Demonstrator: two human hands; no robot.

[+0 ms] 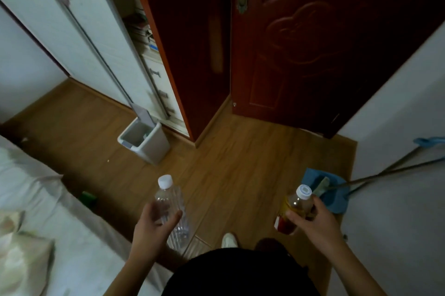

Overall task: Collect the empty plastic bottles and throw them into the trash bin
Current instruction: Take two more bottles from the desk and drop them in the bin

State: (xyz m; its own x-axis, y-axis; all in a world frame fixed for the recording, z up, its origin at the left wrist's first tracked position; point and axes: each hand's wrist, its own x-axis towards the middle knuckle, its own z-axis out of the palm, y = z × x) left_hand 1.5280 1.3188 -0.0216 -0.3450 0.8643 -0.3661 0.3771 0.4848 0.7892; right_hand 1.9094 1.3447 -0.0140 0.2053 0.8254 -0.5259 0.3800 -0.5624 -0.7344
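My left hand (154, 226) grips a clear, empty plastic bottle (172, 202) with a white cap, held upright above the wooden floor. My right hand (310, 220) holds a second bottle (295, 204) with a yellow and red label and a white cap, tilted slightly to the right. A light grey trash bin (154, 145) stands on the floor ahead and to the left, against the wardrobe, its lid flipped up and its mouth uncovered. Both bottles are well short of the bin.
A bed with white bedding (48, 211) fills the left side. A dark red door (313, 43) is ahead. A blue dustpan (334, 199) and long broom handles (397, 170) lean at the right wall. A small green object (88, 198) lies by the bed.
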